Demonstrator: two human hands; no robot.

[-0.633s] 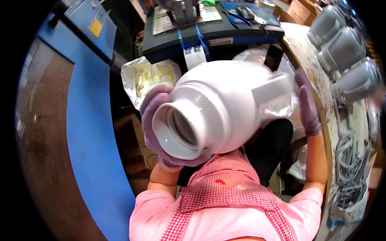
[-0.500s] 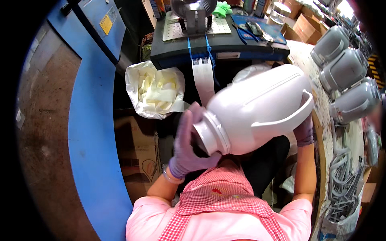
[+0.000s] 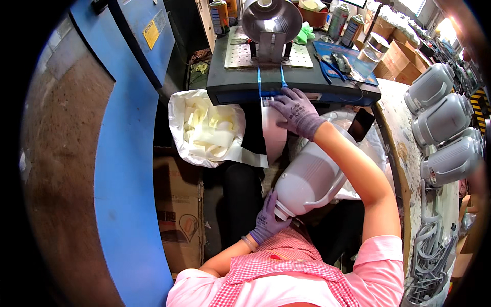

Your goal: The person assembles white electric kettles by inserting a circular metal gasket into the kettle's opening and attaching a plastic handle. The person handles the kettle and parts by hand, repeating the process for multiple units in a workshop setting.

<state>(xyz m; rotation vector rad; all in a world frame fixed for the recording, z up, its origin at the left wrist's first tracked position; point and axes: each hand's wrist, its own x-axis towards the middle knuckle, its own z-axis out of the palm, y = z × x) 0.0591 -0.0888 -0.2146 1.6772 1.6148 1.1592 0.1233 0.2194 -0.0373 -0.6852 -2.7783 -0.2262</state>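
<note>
A pale jug body (image 3: 312, 171) with a side handle lies tilted across my lap, its neck toward me. My gloved left hand (image 3: 268, 220) is closed around that neck. The gloved right hand (image 3: 299, 113) reaches over the jug, fingers apart, its fingertips at the upper part of a white label strip (image 3: 273, 135). The strip hangs from the front of the dark bench (image 3: 230, 84), beside blue straps (image 3: 284, 77). My right forearm hides part of the jug's far end.
A white bag of paper scraps (image 3: 176, 117) stands left of the strip. On the bench are a metal cylinder fixture (image 3: 271, 23) and a blue mat (image 3: 365, 77). Grey jugs (image 3: 442, 123) and grey handles (image 3: 429, 245) lie on the right table. A blue panel (image 3: 123, 194) runs along the left.
The jug has come down from in front of me onto my lap. My right hand has left its far end and moved to the label strip; the left still holds the neck.
</note>
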